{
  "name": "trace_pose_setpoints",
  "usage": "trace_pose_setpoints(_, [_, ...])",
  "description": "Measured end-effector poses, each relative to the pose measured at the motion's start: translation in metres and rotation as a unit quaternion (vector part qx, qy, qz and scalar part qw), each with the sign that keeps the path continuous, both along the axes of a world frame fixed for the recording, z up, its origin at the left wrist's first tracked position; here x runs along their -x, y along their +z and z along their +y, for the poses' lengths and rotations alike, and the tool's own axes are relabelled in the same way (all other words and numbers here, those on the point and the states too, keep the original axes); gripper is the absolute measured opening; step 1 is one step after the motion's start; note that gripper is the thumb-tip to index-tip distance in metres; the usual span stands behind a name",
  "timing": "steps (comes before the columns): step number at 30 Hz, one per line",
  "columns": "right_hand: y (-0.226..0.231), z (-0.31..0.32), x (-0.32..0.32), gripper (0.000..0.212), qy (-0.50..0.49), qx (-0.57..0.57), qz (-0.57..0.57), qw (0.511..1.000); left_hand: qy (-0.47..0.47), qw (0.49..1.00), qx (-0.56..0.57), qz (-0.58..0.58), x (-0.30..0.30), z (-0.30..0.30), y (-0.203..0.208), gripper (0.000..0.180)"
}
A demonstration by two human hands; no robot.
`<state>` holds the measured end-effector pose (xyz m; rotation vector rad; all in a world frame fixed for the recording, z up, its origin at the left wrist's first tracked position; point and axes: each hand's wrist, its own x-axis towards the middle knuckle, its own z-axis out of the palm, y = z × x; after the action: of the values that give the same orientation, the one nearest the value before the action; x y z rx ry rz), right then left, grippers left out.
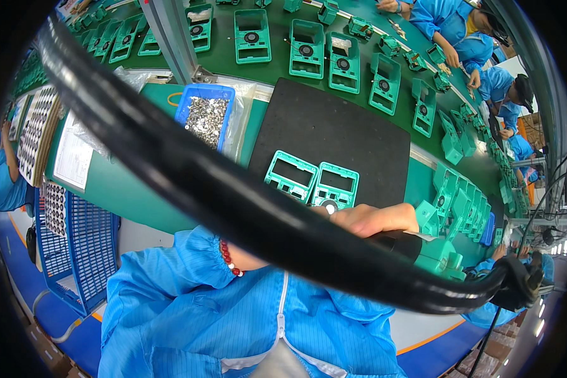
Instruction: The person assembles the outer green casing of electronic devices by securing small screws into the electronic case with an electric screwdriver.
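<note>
- The large black square mat (340, 126) on the green table is the landmark; on its near part lie two open teal-green plastic casings, side by side, and whether they touch is unclear.
- The left casing (288, 188) has a wide rectangular opening; the right casing (335, 188) has a similar one, with a small round white-faced part (329, 206) at its near end.
- The right hand (384, 219), as it appears, is at the mat's near edge, fingers curled and pointing left to the round part; I cannot tell whether they pinch it.
- Below that hand shows a dark object (400, 244), its grip unclear.
- The left wrist (251, 261), wearing a dark red beaded bracelet (229, 257), is nearer the body than the mat; a thick glossy black band (189, 164) hides its hand, so I cannot tell how the fingers stand.
- Left of the mat is a blue plastic bin (209, 90) of small silvery metal pieces (208, 116).
- Beyond the mat runs a row of teal-green casings with round black fans (307, 50).
- Right of the mat, more teal-green casings (463, 201) stand closely ranked.
</note>
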<state>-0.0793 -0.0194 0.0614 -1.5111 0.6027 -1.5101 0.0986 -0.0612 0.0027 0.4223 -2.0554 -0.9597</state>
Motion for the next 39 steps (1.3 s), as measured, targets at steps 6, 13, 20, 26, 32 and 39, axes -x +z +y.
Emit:
trace_pose_setpoints(6, [-0.014,-0.002,0.010,0.042,-0.049,0.006,-0.069,0.996,0.153,0.978,0.052,-0.129,-0.026,-0.028,0.005,0.046])
trace_pose_setpoints(13, [-0.033,-0.018,-0.010,0.044,-0.236,-0.060,0.022,0.970,0.286,0.855,0.075,-0.427,-0.108,-0.102,0.001,0.011])
trace_pose_setpoints(20, [-0.053,-0.021,-0.012,0.043,-0.218,-0.058,0.031,0.974,0.259,0.833,0.129,-0.472,-0.116,-0.116,-0.013,0.008])
trace_pose_setpoints(26, [-0.055,-0.023,-0.016,0.042,-0.205,-0.076,-0.001,0.976,0.306,0.866,0.148,-0.367,-0.100,-0.098,0.004,0.008])
trace_pose_setpoints(32, [-0.063,-0.026,-0.007,0.038,-0.175,-0.076,0.019,0.981,0.047,0.967,0.190,-0.160,-0.043,-0.031,-0.001,0.012])
trace_pose_setpoints(39, [-0.069,-0.028,0.001,0.043,-0.152,-0.079,0.052,0.984,-0.063,0.969,0.155,-0.182,-0.010,0.021,-0.030,0.013])
